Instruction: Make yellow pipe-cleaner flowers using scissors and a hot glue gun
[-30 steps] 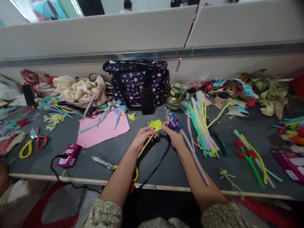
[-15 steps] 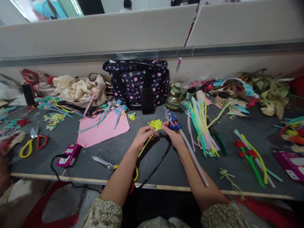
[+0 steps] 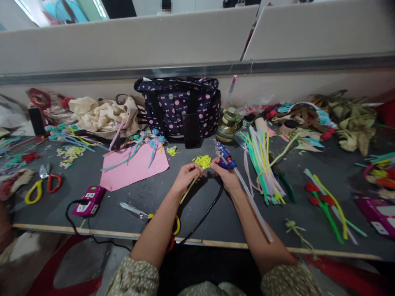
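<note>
My left hand (image 3: pixel 185 177) is closed on a thin yellow-green pipe cleaner (image 3: pixel 189 191), whose free end slants down toward the table's front. Its upper end is partly hidden by my fingertips. My right hand (image 3: pixel 227 176) is closed around a blue hot glue gun (image 3: pixel 222 154), thumb and fingertip pointing toward the left hand. A long clear glue stick (image 3: pixel 253 206) trails from the gun over my right forearm. Just beyond both hands lies a heap of small yellow pieces (image 3: pixel 203 161). Whether the right fingertips pinch a piece is too small to tell.
Scissors (image 3: pixel 135 211) lie partly under my left forearm. A black cord (image 3: pixel 206 213) runs beneath the hands. A pink sheet (image 3: pixel 135 170) with pipe-cleaner flowers is left, a bundle of pipe cleaners (image 3: pixel 262 164) right. A patterned bag (image 3: pixel 182 102) and green jar (image 3: pixel 227 123) stand behind.
</note>
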`<state>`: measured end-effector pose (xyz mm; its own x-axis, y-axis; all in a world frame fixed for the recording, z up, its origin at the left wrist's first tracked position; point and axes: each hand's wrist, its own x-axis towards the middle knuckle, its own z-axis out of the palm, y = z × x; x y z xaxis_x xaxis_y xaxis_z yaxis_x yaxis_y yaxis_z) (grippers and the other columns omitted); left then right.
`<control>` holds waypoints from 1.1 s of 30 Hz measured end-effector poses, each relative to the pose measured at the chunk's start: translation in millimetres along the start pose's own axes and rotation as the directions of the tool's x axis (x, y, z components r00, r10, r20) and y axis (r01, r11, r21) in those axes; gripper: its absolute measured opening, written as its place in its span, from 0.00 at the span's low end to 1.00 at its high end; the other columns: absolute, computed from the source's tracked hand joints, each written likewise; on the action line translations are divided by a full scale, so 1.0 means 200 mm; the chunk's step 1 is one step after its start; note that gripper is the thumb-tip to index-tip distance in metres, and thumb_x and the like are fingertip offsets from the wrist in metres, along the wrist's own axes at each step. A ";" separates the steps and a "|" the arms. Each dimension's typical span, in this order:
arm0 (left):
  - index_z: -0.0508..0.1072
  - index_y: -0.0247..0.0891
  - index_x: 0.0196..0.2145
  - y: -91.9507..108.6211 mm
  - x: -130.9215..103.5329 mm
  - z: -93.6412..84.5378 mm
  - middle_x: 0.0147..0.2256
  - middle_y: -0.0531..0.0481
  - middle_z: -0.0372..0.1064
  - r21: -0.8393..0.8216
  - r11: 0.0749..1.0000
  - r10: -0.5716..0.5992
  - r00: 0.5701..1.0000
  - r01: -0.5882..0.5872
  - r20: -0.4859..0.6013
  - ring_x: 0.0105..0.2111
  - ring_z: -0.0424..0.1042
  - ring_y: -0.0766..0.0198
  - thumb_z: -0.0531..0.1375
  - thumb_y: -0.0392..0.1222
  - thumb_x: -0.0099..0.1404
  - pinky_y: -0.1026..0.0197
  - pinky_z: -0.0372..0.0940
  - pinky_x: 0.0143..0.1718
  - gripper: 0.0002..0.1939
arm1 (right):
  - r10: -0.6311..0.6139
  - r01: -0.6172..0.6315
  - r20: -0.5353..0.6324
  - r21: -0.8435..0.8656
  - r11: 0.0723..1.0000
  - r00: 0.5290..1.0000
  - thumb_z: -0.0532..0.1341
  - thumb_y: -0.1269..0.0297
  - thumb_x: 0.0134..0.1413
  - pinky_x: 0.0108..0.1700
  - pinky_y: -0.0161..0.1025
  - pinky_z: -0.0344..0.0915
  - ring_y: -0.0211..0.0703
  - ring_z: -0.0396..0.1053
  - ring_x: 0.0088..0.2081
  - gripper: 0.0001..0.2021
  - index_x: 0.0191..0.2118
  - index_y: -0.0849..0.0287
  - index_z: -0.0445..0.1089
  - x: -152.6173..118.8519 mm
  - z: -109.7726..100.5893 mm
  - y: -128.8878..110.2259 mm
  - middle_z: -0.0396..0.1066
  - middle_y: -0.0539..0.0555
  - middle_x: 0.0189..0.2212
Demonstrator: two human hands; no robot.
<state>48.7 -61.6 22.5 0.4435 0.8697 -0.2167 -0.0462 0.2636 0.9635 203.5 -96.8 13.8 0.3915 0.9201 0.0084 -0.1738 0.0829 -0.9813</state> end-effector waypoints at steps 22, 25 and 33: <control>0.73 0.33 0.26 -0.02 0.01 -0.01 0.25 0.50 0.71 -0.021 1.000 0.017 0.998 -0.016 0.066 0.24 0.67 0.68 0.61 0.41 0.52 0.67 0.59 0.27 0.07 | -0.076 0.076 0.010 -0.092 0.993 0.997 0.66 0.61 0.42 0.30 0.35 0.60 0.34 0.61 0.25 0.11 0.30 0.58 0.64 0.00 0.00 0.01 0.65 0.47 0.26; 0.73 0.33 0.25 -0.02 0.01 -0.01 0.25 0.50 0.71 -0.018 0.999 0.038 0.996 -0.036 0.083 0.25 0.67 0.68 0.61 0.41 0.52 0.67 0.59 0.27 0.07 | -0.100 0.100 -0.002 -0.101 0.990 0.995 0.66 0.60 0.42 0.31 0.35 0.61 0.35 0.62 0.26 0.12 0.30 0.58 0.64 0.00 0.01 0.01 0.66 0.48 0.27; 0.73 0.33 0.28 -0.02 0.01 -0.01 0.27 0.47 0.72 -0.042 0.999 0.001 0.999 0.001 0.047 0.24 0.68 0.68 0.65 0.48 0.53 0.67 0.60 0.26 0.14 | -0.120 0.117 -0.025 -0.083 0.990 0.992 0.65 0.55 0.46 0.24 0.32 0.58 0.31 0.58 0.23 0.13 0.32 0.57 0.64 -0.01 0.00 0.02 0.66 0.48 0.30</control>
<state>47.6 -59.3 18.3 0.4853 0.8491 -0.2083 -0.0832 0.2820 0.9558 202.4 -97.5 8.9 0.4323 0.8936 0.1210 -0.0511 0.1583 -0.9861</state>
